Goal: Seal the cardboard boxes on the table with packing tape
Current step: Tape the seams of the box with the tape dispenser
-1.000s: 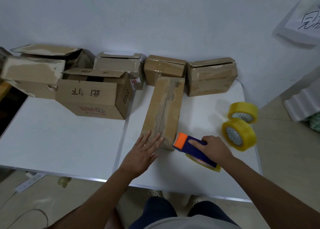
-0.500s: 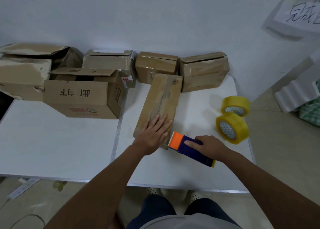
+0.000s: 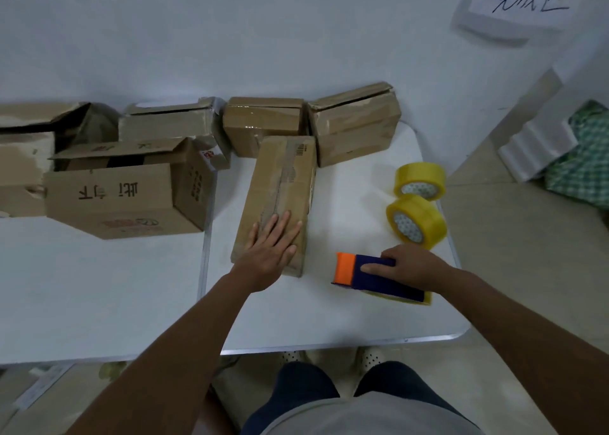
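A long closed cardboard box [image 3: 284, 184] lies on the white table [image 3: 99, 296], its seam running away from me. My left hand [image 3: 272, 250] rests flat on its near end with straight fingers. To the right of the box, my right hand [image 3: 412, 265] grips a blue tape dispenser [image 3: 379, 278] with an orange front and a yellow roll inside. The dispenser sits low over the table, apart from the box.
Several more cardboard boxes line the back wall; a large one with open flaps [image 3: 128, 190] stands at the left. Two yellow tape rolls [image 3: 417, 220] sit near the table's right edge. White foam and a green checked cloth [image 3: 586, 167] lie on the floor at right.
My left hand slid further onto the box's near end. The dispenser in my right hand drew back to the right, away from the box end.
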{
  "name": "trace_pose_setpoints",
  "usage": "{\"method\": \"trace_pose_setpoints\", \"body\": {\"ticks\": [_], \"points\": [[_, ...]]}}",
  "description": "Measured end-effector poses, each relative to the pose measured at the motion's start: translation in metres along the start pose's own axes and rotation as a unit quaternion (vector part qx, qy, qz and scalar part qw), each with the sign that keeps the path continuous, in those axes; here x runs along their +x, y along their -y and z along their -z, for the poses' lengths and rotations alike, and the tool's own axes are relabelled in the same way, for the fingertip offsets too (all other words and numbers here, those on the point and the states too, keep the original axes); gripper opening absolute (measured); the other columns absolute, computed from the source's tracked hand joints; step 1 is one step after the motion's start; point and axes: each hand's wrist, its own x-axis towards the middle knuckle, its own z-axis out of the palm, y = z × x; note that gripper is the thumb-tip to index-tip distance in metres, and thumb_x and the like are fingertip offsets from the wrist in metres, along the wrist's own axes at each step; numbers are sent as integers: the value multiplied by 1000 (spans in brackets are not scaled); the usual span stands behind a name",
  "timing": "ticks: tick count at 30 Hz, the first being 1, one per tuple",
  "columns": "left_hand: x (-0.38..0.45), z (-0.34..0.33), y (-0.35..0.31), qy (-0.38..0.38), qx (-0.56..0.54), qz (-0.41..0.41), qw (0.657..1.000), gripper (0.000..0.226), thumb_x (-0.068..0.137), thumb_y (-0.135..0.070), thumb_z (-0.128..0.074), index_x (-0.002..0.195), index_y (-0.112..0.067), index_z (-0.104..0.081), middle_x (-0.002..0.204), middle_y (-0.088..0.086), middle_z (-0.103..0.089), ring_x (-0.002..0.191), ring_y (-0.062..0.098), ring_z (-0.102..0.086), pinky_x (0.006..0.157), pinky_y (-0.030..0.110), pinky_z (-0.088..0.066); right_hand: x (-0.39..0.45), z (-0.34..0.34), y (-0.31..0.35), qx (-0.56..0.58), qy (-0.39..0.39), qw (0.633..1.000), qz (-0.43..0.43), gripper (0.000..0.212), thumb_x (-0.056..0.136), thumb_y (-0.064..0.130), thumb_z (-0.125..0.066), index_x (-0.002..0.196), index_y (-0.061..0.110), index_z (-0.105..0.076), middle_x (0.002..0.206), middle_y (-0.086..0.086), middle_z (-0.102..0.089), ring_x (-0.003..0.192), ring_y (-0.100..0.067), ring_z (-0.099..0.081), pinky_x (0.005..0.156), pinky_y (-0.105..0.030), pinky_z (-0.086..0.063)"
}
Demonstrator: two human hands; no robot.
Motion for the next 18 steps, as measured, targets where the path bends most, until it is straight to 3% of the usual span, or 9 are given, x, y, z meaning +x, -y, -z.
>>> {"method": "trace_pose_setpoints", "body": {"ticks": [4, 8, 12, 14, 18], "points": [[1, 0, 0, -1, -2, -1, 1000, 76, 86, -65, 25, 156, -39, 10, 162, -14, 24, 148, 9, 23, 118, 45, 13, -2, 2, -9, 34, 27, 999, -19, 66, 84, 74, -45, 93, 12, -65, 85, -7, -64, 79, -21, -62, 64, -26, -40], [0, 0, 0, 5, 1, 1, 1000, 69, 89, -61, 19, 155, -40, 13, 160, -16, 28, 147, 7, 26, 117, 42, 16, -3, 1, -5, 40, 70, 996, -38, 55, 89, 64, -52, 106, 13, -63, 96, -4, -61, 87, -19, -58, 65, -25, -39], [-1, 0, -2, -9, -3, -3, 1000, 71, 88, -64, 23, 154, -40, 12, 161, -14, 24, 148, 9, 23, 117, 43, 15, 1, -18, 9, 4, -11, 998, -60, 50, 92, 60, -50, 100, 12, -57, 92, -5, -59, 82, -20, -57, 66, -29, -42], [-1, -1, -2, -15, -13, -1, 1000, 70, 88, -64, 22, 153, -41, 13, 161, -15, 23, 148, 9, 23, 117, 42, 16, 5, -30, 21, -19, -60, 995, -71, 49, 94, 57, -48, 106, 10, -54, 95, -7, -58, 82, -22, -56, 68, -31, -42], [-2, -4, -9, -27, -30, 25, 999, 66, 90, -62, 18, 152, -42, 14, 160, -15, 24, 146, 8, 27, 117, 42, 16, 12, -41, 44, -63, -139, 984, -94, 50, 96, 55, -45, 115, 10, -52, 109, -9, -63, 96, -28, -62, 71, -33, -43]]}}
